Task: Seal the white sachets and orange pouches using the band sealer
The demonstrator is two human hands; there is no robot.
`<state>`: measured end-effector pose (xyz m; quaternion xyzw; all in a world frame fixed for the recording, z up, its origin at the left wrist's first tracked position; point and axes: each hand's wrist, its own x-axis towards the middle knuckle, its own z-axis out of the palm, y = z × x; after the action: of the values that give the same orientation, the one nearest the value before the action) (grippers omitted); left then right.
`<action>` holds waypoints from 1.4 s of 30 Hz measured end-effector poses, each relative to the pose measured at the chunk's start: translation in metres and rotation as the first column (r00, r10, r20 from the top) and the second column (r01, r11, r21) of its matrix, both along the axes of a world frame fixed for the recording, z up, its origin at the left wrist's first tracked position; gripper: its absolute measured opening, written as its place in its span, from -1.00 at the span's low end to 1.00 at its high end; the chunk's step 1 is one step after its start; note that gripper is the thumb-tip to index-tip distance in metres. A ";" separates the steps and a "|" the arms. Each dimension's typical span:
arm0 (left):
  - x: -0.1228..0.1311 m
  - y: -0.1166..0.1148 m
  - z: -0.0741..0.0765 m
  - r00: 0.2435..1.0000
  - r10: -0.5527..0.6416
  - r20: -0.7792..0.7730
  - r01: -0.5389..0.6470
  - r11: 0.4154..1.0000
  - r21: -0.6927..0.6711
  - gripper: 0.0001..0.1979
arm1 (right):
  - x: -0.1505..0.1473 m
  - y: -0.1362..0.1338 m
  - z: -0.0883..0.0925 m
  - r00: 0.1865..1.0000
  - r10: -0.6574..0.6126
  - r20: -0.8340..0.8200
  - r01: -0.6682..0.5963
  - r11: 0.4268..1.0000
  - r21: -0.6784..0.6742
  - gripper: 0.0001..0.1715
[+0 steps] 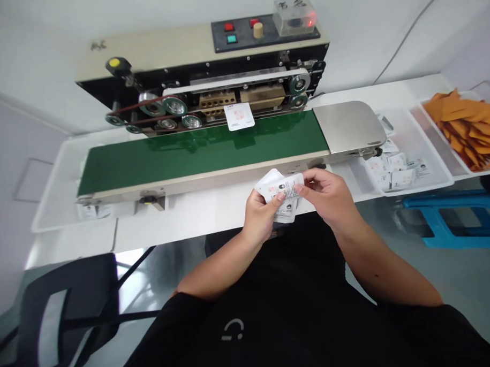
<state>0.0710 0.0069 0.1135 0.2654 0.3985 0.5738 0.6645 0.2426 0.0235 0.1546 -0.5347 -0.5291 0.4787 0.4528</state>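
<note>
Together, the bare left hand (pixel 262 217) clenches a stack of small white printed sachets (pixel 283 195) while the right hand's fingers (pixel 308 179) pinch the top one, seemingly to separate it. Another white sachet (pixel 239 116) lies on the green conveyor belt (pixel 199 153), its edge set against the bands of the cream-and-black band sealer (pixel 201 83).

We find the scene evenly bright under soft light, probably from overhead, with glare on the steel cover (pixel 349 127) and green belt (pixel 201 147). Wide-angle distortion bows the edges, and the white packets (pixel 279 195) look slightly soft.
</note>
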 end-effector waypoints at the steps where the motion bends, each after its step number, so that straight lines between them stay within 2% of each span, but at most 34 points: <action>1: 0.000 0.000 0.000 1.000 -0.001 0.008 0.001 1.000 0.003 -0.42 | 0.001 -0.001 -0.001 0.999 -0.017 -0.051 0.017 1.000 -0.009 -0.77; 7: -0.005 -0.003 0.002 1.000 -0.002 0.017 0.003 0.998 -0.067 -0.44 | 0.017 0.005 0.003 0.969 -0.125 -0.212 0.112 0.991 -0.073 -0.62; 13: -0.010 -0.002 0.000 1.000 0.025 0.009 -0.024 0.992 -0.125 -0.42 | 0.041 0.016 0.013 0.939 -0.119 -0.323 0.115 0.993 -0.031 -0.49; 18: -0.010 0.001 -0.004 0.999 0.032 0.015 -0.030 0.989 -0.142 -0.43 | 0.049 0.022 0.004 0.941 -0.126 -0.315 0.139 0.990 0.016 -0.58; 21: -0.011 0.003 -0.006 1.000 0.027 0.016 -0.025 0.989 -0.148 -0.46 | 0.053 0.029 -0.004 0.937 -0.164 -0.309 0.184 0.982 0.035 -0.55; 23: -0.012 0.005 -0.006 0.999 0.031 0.019 -0.028 0.989 -0.147 -0.46 | 0.056 0.035 -0.007 0.929 -0.205 -0.308 0.225 0.974 0.030 -0.60; 25: -0.014 0.006 -0.007 0.999 0.034 0.019 -0.031 0.989 -0.144 -0.45 | 0.058 0.043 -0.006 0.910 -0.244 -0.335 0.257 0.966 -0.007 -0.48; 27: -0.015 0.006 -0.008 0.999 0.033 0.013 -0.031 0.989 -0.142 -0.45 | 0.060 0.053 -0.003 0.891 -0.255 -0.374 0.257 0.965 -0.045 -0.33; 30: -0.017 0.007 -0.010 0.999 0.039 0.006 -0.038 0.989 -0.142 -0.44 | 0.064 0.075 0.006 0.899 -0.240 -0.365 0.228 0.971 -0.075 -0.51; 34: -0.020 0.008 -0.010 0.999 0.050 0.003 -0.049 0.987 -0.155 -0.43 | 0.077 0.114 0.018 0.902 -0.305 -0.305 0.280 0.952 -0.123 -0.76; 38: -0.022 0.009 -0.010 0.998 0.064 0.005 -0.062 0.986 -0.154 -0.45 | 0.093 0.153 0.022 0.922 -0.318 -0.222 0.295 0.946 -0.133 -0.74; 42: -0.024 0.010 -0.011 0.998 0.070 0.003 -0.068 0.984 -0.166 -0.45 | 0.093 0.179 0.022 0.927 -0.330 -0.175 0.299 0.937 -0.183 -0.74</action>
<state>0.0474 0.0169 0.1026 0.1927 0.4510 0.5624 0.6658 0.3357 0.2022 0.1769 -0.5941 -0.3489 0.4909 0.5332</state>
